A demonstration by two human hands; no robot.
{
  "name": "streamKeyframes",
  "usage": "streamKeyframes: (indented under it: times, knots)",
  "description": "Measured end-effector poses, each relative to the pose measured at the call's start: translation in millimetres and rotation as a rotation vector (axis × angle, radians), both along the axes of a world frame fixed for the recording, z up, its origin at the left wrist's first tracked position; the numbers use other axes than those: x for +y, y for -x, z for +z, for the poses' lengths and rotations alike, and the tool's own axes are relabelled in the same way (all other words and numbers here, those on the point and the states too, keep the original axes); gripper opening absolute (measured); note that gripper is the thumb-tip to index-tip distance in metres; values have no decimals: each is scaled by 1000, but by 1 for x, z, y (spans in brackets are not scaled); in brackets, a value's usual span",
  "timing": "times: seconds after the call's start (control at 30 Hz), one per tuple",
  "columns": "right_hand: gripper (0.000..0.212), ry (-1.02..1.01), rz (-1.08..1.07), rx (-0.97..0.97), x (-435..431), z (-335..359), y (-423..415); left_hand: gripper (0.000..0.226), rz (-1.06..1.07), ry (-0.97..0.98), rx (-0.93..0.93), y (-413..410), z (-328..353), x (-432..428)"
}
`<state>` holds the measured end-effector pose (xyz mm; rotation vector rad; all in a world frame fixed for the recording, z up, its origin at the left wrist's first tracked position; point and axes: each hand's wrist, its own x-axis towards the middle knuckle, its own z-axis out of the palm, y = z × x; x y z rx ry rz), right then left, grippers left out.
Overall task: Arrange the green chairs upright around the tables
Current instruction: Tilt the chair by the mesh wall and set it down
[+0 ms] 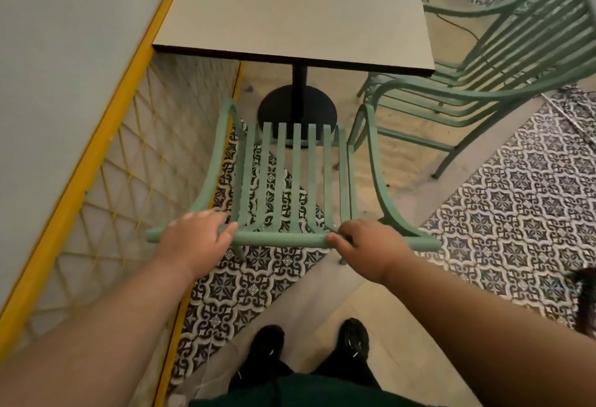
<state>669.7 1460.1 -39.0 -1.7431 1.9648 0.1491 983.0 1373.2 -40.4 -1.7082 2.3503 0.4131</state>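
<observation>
Green chair (pixel 296 164) upright, just short of worktop (pixel 290 19) near edge, seat facing it. Your left hand (pixel 196 235) and right hand (pixel 364 245): each grip closed round the top rail (pixel 280 240). Push evenly, straight in; keep legs level.

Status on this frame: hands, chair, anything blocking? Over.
Top rail of green chair gripped by left hand and right hand. Chair upright, facing table near edge. Ahead of seat: pedestal base; second chair at table's right.

Patterned tile floor (pixel 516 213) meets a yellow-trimmed wall (pixel 48 84).
</observation>
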Motion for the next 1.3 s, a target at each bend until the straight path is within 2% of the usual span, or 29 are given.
streamKeyframes:
  times: [0.1,0.23,0.4,0.77,1.07,1.3]
  knots:
    - [74,58,55,87,-8,-10,-4,74,-21,47,-34,-5,-5,-5]
    - [89,115,90,135,-15,-21,-8,65,-15,116,-71,-7,-15,-11]
    - [95,163,93,131,-26,-25,-14,62,-9,187,-74,-14,-20,-23]
    - [80,162,141,121,-86,-23,-22,59,21,267,-86,-19,-26,-81]
    - [80,181,150,115,-113,-23,-29,58,-9,303,-78,-27,-29,-112]
    - [73,129,134,34,-121,-24,-26,51,101,203,-98,-18,-25,-115]
